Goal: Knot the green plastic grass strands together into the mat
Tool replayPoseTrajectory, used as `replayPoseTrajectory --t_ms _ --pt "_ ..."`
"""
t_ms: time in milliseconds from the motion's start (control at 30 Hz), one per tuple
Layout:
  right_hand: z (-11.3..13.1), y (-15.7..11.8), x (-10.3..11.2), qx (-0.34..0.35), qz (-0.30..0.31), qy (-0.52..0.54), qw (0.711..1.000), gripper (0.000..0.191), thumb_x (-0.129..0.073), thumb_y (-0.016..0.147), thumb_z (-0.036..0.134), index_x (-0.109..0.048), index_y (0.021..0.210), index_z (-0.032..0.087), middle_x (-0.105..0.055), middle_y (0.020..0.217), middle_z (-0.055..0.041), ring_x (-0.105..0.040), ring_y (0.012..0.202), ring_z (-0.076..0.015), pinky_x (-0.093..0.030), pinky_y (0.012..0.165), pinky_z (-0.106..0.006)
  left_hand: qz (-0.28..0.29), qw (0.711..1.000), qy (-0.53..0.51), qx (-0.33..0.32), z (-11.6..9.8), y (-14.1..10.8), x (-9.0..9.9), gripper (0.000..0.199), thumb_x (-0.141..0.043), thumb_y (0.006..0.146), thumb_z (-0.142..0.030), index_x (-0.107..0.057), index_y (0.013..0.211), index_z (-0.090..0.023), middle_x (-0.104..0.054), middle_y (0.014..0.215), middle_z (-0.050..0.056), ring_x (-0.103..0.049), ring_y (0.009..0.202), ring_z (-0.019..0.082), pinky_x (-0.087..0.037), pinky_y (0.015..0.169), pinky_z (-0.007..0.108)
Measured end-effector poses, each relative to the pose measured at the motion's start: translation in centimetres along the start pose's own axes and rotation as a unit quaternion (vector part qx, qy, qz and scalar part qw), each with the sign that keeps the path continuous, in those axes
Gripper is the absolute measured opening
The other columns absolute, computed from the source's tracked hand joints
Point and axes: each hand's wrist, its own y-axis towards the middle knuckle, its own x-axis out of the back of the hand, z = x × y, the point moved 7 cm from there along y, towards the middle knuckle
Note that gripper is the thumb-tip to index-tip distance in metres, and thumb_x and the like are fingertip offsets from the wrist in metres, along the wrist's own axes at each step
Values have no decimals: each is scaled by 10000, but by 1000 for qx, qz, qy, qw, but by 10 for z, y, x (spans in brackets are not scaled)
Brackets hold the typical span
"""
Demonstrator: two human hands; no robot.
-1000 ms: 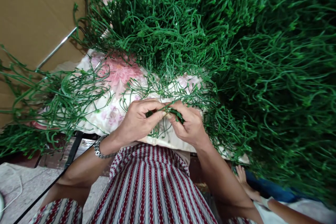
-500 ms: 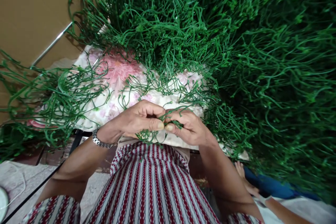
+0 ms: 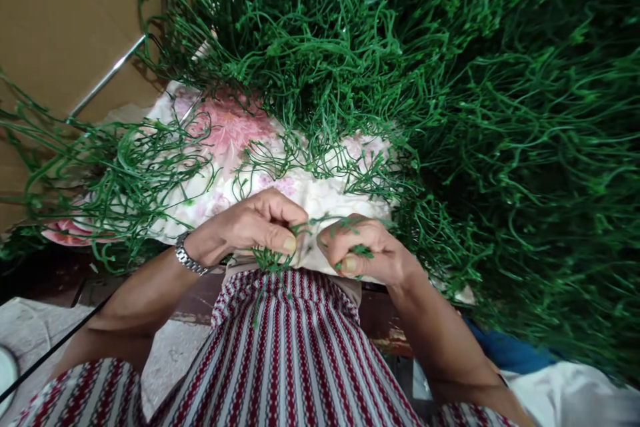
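Observation:
My left hand [image 3: 260, 223], with a metal watch on its wrist, is closed in a pinch on thin green stems with small branching tips. Some of these green stems [image 3: 270, 259] hang below its fingers, over my lap. To its right, a little apart, my right hand [image 3: 367, 248] is curled shut with bits of green stem showing at its thumb and fingers. One thin stem runs across above both hands; which hand grips it is hard to tell. Beneath them lies a white cloth [image 3: 320, 192] with pink flowers.
A huge heap of the same stems [image 3: 345, 47] covers the back and right. A smaller pile [image 3: 130, 173] lies at the left on the cloth's edge. Brown cardboard [image 3: 65, 13] and a thin metal rod [image 3: 107, 77] are at upper left. Blue and white fabric [image 3: 520, 350] shows at lower right.
My hands have drawn apart from touching thumbs, the right one moving rightward and the left slightly left. Another person's hand at lower right has gone out of sight.

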Motion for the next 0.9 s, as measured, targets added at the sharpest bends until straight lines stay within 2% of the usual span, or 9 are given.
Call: replayPoseTrajectory --t_ms 167,267,333,400,467,567,633,767,900 --pt "10 -8 32 16 -192 -61 979 188 -493 845 283 -551 711 165 -484 621 -3 -481 609 -115 -390 567 -261 -164 983 56 -59 -13 6 17 240 -641 718 -315 -537 613 -127 -422 528 -32 -345 458 53 -238 422 196" --pt "17 -8 37 13 -236 -105 966 179 -476 857 282 -533 732 167 -534 695 -25 -532 667 -131 -426 606 -281 -250 962 58 -90 -15 8 21 248 -640 728 -313 -524 608 -130 -417 523 -42 -365 463 48 -256 428 183" --pt "13 -8 37 -18 -261 -110 959 136 -467 866 265 -519 779 174 -531 667 2 -518 560 -99 -422 542 -251 -283 953 39 -101 -13 7 22 244 -644 727 -305 -524 605 -130 -420 527 -44 -370 457 46 -255 427 184" --pt "6 -8 35 -59 -282 -144 947 120 -474 866 276 -526 820 177 -529 645 22 -488 501 -76 -412 505 -226 -308 945 30 -107 -10 5 23 239 -655 718 -300 -530 605 -131 -414 538 -45 -364 451 43 -245 424 190" --pt "1 -5 31 -81 -294 -195 932 142 -488 857 302 -556 864 177 -581 716 4 -542 597 -88 -446 576 -229 -336 934 32 -120 -9 3 25 231 -660 714 -303 -540 610 -135 -406 547 -45 -358 457 46 -246 430 197" --pt "-3 0 22 -73 -294 -235 924 230 -590 787 331 -571 974 198 -641 909 -19 -597 805 -123 -473 730 -251 -383 909 58 -154 -12 -2 27 220 -671 704 -304 -556 610 -142 -404 568 -41 -353 489 56 -270 458 203" --pt "-3 3 17 -54 -297 -239 923 330 -657 729 319 -556 1025 213 -645 948 -11 -600 824 -125 -476 748 -246 -403 894 77 -180 -14 -4 28 226 -683 692 -296 -555 584 -144 -418 600 -32 -368 529 64 -295 491 206" --pt "-5 3 15 -48 -316 -249 914 189 -620 761 270 -562 925 196 -624 790 20 -568 677 -87 -458 629 -198 -405 892 74 -186 -13 -4 26 227 -697 680 -271 -562 549 -144 -449 625 -18 -429 614 83 -345 563 207" --pt "-5 3 15 -62 -299 -283 909 78 -583 783 241 -544 801 176 -558 670 38 -503 580 -62 -406 563 -177 -389 904 -8 -175 -9 -2 22 128 -691 688 -248 -619 633 -157 -466 632 -28 -400 505 43 -282 453 182"
